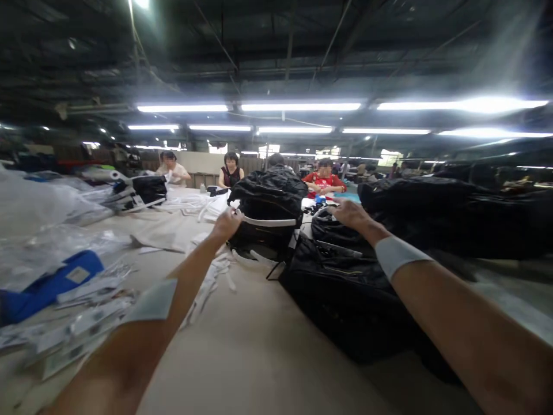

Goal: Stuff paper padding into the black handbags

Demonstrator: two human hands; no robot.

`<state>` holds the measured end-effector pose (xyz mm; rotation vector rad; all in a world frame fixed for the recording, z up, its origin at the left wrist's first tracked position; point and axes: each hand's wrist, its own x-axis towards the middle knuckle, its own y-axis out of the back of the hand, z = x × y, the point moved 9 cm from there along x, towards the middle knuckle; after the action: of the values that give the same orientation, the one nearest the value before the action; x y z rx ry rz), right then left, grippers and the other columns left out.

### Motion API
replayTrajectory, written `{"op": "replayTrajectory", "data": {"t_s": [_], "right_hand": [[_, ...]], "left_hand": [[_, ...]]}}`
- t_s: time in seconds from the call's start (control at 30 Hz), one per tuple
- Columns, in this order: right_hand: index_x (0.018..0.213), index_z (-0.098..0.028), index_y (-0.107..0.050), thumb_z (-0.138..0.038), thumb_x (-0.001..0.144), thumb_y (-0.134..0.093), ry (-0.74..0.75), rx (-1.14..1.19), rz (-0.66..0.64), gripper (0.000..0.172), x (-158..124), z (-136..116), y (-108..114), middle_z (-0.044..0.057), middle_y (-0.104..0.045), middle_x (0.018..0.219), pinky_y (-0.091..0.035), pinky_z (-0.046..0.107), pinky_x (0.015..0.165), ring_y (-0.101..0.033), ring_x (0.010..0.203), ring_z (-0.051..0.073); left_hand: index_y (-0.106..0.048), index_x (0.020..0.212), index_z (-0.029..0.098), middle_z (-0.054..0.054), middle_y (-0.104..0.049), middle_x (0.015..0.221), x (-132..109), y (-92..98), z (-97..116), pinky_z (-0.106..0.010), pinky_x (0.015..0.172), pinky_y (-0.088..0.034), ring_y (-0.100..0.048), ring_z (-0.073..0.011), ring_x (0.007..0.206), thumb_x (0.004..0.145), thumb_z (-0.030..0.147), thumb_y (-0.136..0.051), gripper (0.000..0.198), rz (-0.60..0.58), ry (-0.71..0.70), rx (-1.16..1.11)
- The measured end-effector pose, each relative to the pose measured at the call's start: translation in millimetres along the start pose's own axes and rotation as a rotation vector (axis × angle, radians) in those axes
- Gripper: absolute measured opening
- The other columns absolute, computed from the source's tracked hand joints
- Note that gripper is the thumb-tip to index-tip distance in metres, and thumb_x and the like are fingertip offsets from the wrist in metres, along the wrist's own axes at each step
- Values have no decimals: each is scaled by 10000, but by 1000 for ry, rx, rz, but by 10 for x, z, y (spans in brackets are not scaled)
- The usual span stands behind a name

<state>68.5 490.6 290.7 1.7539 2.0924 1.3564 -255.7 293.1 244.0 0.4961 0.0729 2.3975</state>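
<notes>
At the far side of the surface point(268, 357), the left hand point(225, 223) had its fingers clenched on a white strap point(270, 221) that ran across the front of a black bundle point(268, 199), standing upright between the two arms. The right hand point(352, 214) lay on top of a flat black pile point(345, 288) just beside the bundle; whether its fingers pinched anything could not be told. Judging by this, one bundle was strapped or nearly so. The pile under the right arm showed no strap, and a larger black heap point(453, 213) lay beyond it. Loose white strips point(207, 288) lay scattered by the left forearm. Clear plastic bags point(38, 207) lay further left, and co-workers point(324, 180) sat at the far end.
</notes>
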Motion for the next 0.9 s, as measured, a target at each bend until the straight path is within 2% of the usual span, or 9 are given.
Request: {"op": "replayTrajectory", "data": {"t_s": [0.03,0.1,0.2,0.3,0.4,0.53,0.7,0.83,0.9], "right_hand": [[955,-68,-697,-210,851,-662,-12,-48,-67,179,-179,230,-143,170,-677,1060,-408,372,997,-579,1158,308],[918,-128,-732,-252,831,-694,-6,-164,-237,156,-628,674,-396,129,-707,1018,-435,324,974,-629,1086,286],[1239,-152,-655,-404,869,-650,103,-413,-426,447,-1308,1158,-601,147,-624,1272,-413,343,1035,-569,1207,292],[1473,-120,-417,-478,846,-663,185,-593,-443,762,-1730,1362,-641,191,-492,1415,-383,408,1055,-485,1289,325],[1485,-119,-376,-470,854,-661,141,-703,-395,776,-1884,1362,-660,201,-536,1326,-422,421,951,-526,1203,341],[1289,-160,-560,-381,828,-703,106,-745,-277,531,-1944,1163,-657,146,-591,1168,-396,392,881,-553,1087,317],[1123,-164,-633,-151,865,-561,257,-690,-174,269,-2182,971,-599,112,-610,1064,-349,356,880,-543,1017,265],[981,-170,-658,-61,882,-447,396,-584,-108,258,-2431,893,-511,83,-617,939,-344,334,875,-547,934,229],[936,-167,-651,-78,884,-467,431,-529,-25,211,-2428,821,-346,78,-613,899,-358,339,860,-550,903,229]], "left_hand": [[-638,927,141,-148,-670,1218,-260,-204,-322,-444,1127,-302,-435,-382,1336,754,192,-723,200,-152,-3,77],[-666,903,123,-204,-661,1207,-834,-307,-969,-428,1148,-289,-480,-389,1305,645,138,-757,274,-259,43,102],[-693,938,172,-194,-635,1265,-1538,-125,-1703,-429,1185,-242,-476,-376,1319,589,209,-758,357,-316,100,172],[-702,1055,192,-176,-582,1354,-1952,75,-2056,-439,1186,-248,-455,-367,1339,619,330,-732,458,-391,46,320],[-672,1183,179,-182,-521,1418,-2197,136,-2168,-475,1189,-216,-419,-347,1371,738,370,-621,488,-455,-50,594],[-598,1321,152,-173,-452,1479,-2368,83,-2113,-456,1194,-207,-392,-297,1396,886,327,-437,495,-503,-161,860],[-581,1340,129,-168,-473,1464,-2395,70,-2048,-426,1183,-247,-413,-268,1385,918,282,-383,490,-500,-201,940],[-594,1319,126,-156,-504,1442,-2369,81,-2059,-410,1168,-284,-448,-259,1359,917,242,-403,459,-467,-239,961],[-577,1334,95,-169,-497,1445,-2364,59,-2086,-416,1160,-303,-453,-268,1353,917,218,-399,469,-489,-257,1005]]}}
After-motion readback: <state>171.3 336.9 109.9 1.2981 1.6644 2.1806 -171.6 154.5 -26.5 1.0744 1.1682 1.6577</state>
